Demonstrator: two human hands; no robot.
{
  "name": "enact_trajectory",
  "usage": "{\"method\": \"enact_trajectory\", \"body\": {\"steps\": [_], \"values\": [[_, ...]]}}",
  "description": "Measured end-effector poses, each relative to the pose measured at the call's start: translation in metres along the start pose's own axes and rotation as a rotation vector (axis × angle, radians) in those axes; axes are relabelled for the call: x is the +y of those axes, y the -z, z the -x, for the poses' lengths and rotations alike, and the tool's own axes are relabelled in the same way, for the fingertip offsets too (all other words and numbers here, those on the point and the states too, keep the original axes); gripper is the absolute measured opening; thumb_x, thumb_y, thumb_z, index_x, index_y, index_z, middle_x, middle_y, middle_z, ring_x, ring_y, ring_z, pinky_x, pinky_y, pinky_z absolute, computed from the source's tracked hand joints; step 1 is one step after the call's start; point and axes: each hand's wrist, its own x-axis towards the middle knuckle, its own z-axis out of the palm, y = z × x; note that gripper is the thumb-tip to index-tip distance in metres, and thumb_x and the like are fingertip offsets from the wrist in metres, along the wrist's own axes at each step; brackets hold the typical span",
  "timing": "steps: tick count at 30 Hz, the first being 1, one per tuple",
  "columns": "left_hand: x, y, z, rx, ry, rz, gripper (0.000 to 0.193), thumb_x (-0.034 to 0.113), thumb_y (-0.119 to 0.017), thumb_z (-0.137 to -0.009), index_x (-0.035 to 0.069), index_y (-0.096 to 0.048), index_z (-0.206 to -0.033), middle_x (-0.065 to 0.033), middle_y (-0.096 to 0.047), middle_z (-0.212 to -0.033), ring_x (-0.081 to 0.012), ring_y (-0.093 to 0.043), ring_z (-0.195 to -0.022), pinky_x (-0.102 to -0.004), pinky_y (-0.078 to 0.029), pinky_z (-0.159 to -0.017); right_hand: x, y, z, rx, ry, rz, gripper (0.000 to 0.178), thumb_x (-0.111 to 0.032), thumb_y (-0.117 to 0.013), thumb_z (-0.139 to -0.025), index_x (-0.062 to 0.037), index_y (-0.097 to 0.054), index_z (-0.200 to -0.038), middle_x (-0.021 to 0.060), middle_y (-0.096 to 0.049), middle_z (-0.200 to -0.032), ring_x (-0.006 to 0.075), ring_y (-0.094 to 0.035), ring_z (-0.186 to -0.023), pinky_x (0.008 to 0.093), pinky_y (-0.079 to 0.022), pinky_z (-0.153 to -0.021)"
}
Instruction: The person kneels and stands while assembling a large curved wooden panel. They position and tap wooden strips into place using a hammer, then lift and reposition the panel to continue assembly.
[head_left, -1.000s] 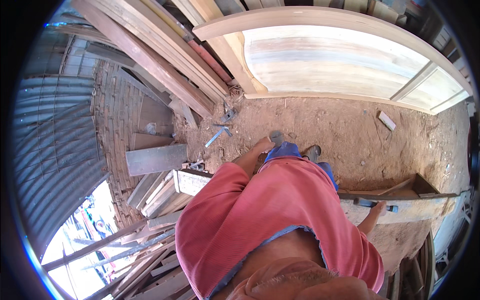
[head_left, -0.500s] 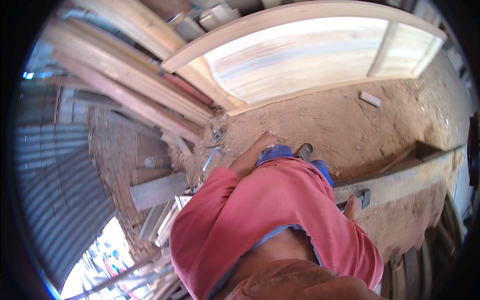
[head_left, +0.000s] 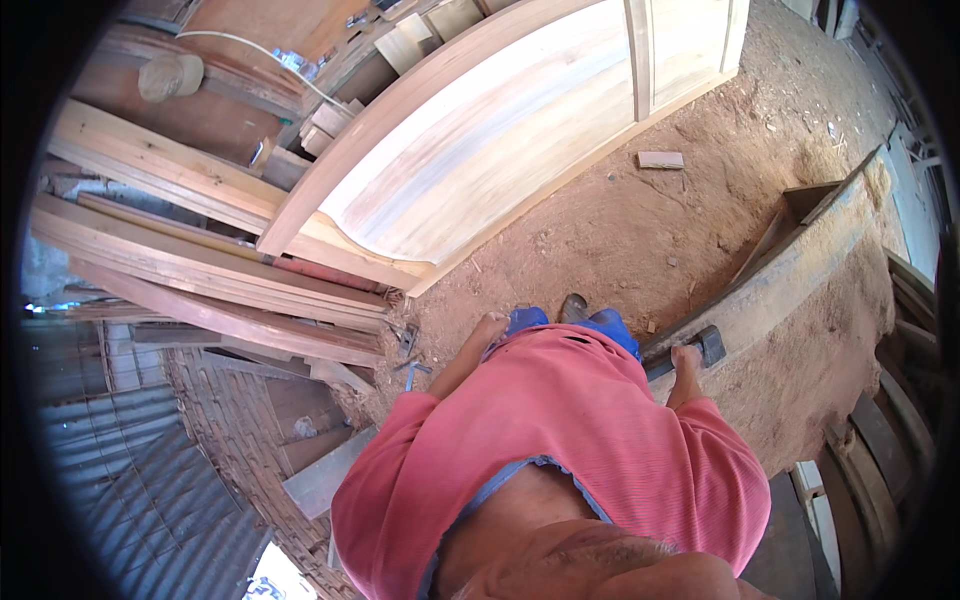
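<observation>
My right hand [head_left: 686, 362] is wrapped around the handle of what looks like a hammer [head_left: 712, 345], its dark, blocky head pointing away from me. It is held low at my right side, over a long, dusty timber beam [head_left: 790, 290]; whether it touches the beam I cannot tell. Beside my left thigh hangs my left hand [head_left: 490, 328], its fingers loosely curled with nothing visible in them. A blue-handled metal tool [head_left: 412, 372] lies on the ground just left of that hand, near a small dark metal piece [head_left: 406, 340].
A large pale wooden panel [head_left: 470, 150] with a curved top frame stands ahead. Stacked planks [head_left: 200, 260] lie to the left, above corrugated metal sheets [head_left: 130, 470]. A short wood offcut [head_left: 660, 160] rests on the sawdust-covered ground [head_left: 590, 220]. Curved timbers [head_left: 870, 480] lie at right.
The view has turned to the right, so the panel and planks sit farther left. My left hand has come back closer to my thigh. The hammer stays in my right hand.
</observation>
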Motion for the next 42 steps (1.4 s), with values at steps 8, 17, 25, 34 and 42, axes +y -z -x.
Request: {"method": "enact_trajectory", "body": {"steps": [8,17,25,34,42], "values": [[0.047,-0.017,-0.01,-0.077,-0.014,0.068,0.036,0.035,-0.063,-0.093,0.002,-0.068,-0.106,-0.0065,-0.069,-0.081,-0.0169,-0.065,-0.063,-0.0321,-0.05,-0.052,0.007,-0.015,-0.023,0.007,-0.023,-0.084,0.048,-0.037,-0.06,-0.089,0.0041,-0.075,-0.11,0.0241,-0.073,-0.115,0.0375,-0.073,-0.105,0.0412,-0.057,-0.091],[0.08,-0.051,-0.02,0.0,0.025,-0.028,0.033,0.035,-0.064,-0.095,0.004,-0.067,-0.108,-0.0064,-0.068,-0.087,-0.0174,-0.064,-0.066,-0.0328,-0.052,-0.056,0.01,-0.02,-0.041,-0.041,-0.098,-0.131,0.046,-0.034,-0.071,-0.086,0.005,-0.074,-0.112,0.0229,-0.072,-0.116,0.0341,-0.071,-0.11,0.0427,-0.056,-0.089],[0.064,-0.019,-0.002,0.037,0.063,-0.093,0.037,0.038,-0.066,-0.094,0.004,-0.07,-0.107,-0.0084,-0.071,-0.076,-0.019,-0.067,-0.065,-0.0357,-0.053,-0.058,0.025,-0.015,-0.044,-0.147,-0.082,-0.462,0.044,-0.032,-0.075,-0.086,0.004,-0.07,-0.111,0.0163,-0.069,-0.102,0.0327,-0.065,-0.077,0.0493,-0.051,-0.053],[0.02,0.004,0.001,0.071,0.004,-0.022,0.031,0.036,-0.065,-0.089,0.006,-0.073,-0.088,-0.0077,-0.07,-0.069,-0.0191,-0.068,-0.065,-0.0362,-0.054,-0.061,0.031,-0.006,-0.061,-0.125,0.621,-0.401,0.031,-0.031,-0.07,-0.083,-0.0017,-0.063,-0.093,0.0261,-0.063,-0.091,0.0493,-0.061,-0.091,0.0542,-0.046,-0.077],[-0.006,0.026,-0.005,0.126,0.023,0.304,0.036,0.04,-0.067,-0.089,0.004,-0.07,-0.095,-0.0065,-0.069,-0.074,-0.0176,-0.065,-0.064,-0.0357,-0.053,-0.062,-0.113,0.021,-0.063,0.099,0.262,-0.385,0.036,-0.027,-0.057,-0.086,0.0021,-0.071,-0.102,0.0164,-0.071,-0.094,0.0289,-0.067,-0.09,0.0454,-0.053,-0.08]]}}
